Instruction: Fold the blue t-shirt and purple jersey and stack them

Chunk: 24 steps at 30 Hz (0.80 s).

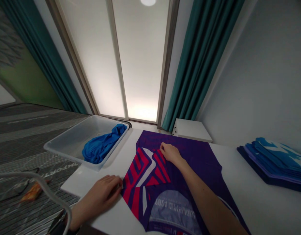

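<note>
A purple T-shirt (196, 153) lies spread on the white table, its lettered neck part toward me. One side with a red, purple and white patterned sleeve (150, 168) is folded inward over the body. My right hand (170, 152) is closed at the far edge of this folded sleeve, fingertips pinching the cloth. At the near left edge of the shirt, my left hand (105, 192) is closed with thumb and fingers together on the fabric. The exact grip of the left fingertips is partly hidden.
Left of the shirt stands a translucent plastic bin (67, 142) with a crumpled blue garment (103, 145) inside. A stack of folded clothes (275, 163) sits at the table's right. Beyond the table is a small white cabinet (193, 130). A pale cable (42, 182) curves at lower left.
</note>
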Tool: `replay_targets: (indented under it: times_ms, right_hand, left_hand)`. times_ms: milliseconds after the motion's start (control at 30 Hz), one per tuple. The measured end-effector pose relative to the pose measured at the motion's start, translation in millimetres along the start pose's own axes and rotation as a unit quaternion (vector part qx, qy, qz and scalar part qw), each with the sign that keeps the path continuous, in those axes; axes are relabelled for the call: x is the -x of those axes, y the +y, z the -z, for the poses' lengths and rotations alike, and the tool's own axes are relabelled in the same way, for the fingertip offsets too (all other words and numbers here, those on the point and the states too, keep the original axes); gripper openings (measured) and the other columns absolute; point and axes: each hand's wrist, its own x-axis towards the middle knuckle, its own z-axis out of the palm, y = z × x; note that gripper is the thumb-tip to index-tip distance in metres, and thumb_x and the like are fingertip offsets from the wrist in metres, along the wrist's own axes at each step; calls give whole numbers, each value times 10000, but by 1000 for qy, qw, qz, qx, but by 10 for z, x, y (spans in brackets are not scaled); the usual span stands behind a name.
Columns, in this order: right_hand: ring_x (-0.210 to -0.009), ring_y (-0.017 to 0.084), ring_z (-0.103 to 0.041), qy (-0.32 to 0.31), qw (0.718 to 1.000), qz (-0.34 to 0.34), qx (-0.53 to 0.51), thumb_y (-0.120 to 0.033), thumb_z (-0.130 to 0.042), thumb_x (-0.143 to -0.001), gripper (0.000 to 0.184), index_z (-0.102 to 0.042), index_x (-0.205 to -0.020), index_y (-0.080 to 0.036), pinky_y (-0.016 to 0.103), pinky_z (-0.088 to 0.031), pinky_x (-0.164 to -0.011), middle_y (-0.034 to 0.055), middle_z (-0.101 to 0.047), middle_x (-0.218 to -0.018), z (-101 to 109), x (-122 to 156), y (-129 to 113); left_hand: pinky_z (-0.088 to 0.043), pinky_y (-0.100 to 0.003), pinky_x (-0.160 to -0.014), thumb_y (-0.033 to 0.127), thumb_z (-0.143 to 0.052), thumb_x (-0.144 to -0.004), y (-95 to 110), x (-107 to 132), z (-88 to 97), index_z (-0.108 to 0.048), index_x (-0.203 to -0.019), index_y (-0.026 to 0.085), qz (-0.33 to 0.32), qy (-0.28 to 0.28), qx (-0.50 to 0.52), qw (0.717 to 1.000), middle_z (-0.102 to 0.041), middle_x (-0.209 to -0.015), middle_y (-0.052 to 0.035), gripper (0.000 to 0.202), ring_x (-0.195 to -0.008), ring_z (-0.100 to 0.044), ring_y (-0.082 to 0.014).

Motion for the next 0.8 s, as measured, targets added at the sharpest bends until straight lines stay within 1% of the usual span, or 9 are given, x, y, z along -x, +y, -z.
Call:
replay_targets:
  times_ms: [100, 200, 400, 633, 700, 800]
  right_hand:
    - [-940, 210, -650, -8, 1000, 2, -1, -337, -490, -945, 138, -564, -1020, -249, 284, -391, -707, 50, -693, -1041, 7, 0, -7]
    - [-955, 197, -644, -18, 1000, 17, -4, -334, -527, -930, 121, -565, -1007, -248, 273, -381, -710, 45, -690, -1053, 29, 16, -30]
    - [-916, 180, -646, -27, 999, 18, -13, -282, -478, -941, 108, -562, -993, -240, 259, -359, -672, 34, -696, -1017, 58, 31, -70]
    - [-905, 199, -653, -29, 1000, 1, -1, -243, -443, -941, 134, -571, -974, -222, 271, -365, -672, 64, -700, -1002, 40, 21, -76]
    - [-905, 202, -652, -24, 1000, 6, 5, -242, -453, -939, 126, -560, -1002, -223, 274, -373, -681, 65, -698, -1005, 47, 29, -83]
    - [-943, 211, -639, -7, 1000, 26, 14, -222, -461, -936, 145, -535, -1061, -215, 287, -386, -729, 79, -681, -1044, 80, 64, -136]
  left_hand:
    - [-431, -312, -725, 286, -454, -922, -7, -4, 4, -575, -928, 216, 25, 5, -5, 1000, -647, -849, -35, 140, -779, -602, -201]
    - [-430, -318, -734, 288, -483, -902, -8, -15, 5, -584, -922, 218, 23, -4, -17, 1000, -652, -871, -37, 124, -791, -603, -205]
    - [-425, -307, -694, 251, -406, -933, -13, -22, -14, -580, -840, 210, 21, -6, -23, 1000, -641, -804, -38, 202, -740, -587, -191]
    - [-426, -308, -686, 255, -407, -931, 45, -5, 29, -580, -816, 207, 28, -7, -24, 999, -639, -780, -39, 213, -729, -586, -195]
    - [-427, -306, -691, 272, -400, -942, 36, -19, 41, -585, -826, 210, 28, -8, -19, 999, -643, -782, -35, 227, -722, -591, -191]
    - [-436, -298, -704, 319, -357, -976, -18, -109, 64, -600, -900, 218, 35, 9, -3, 999, -666, -827, -36, 274, -743, -616, -188]
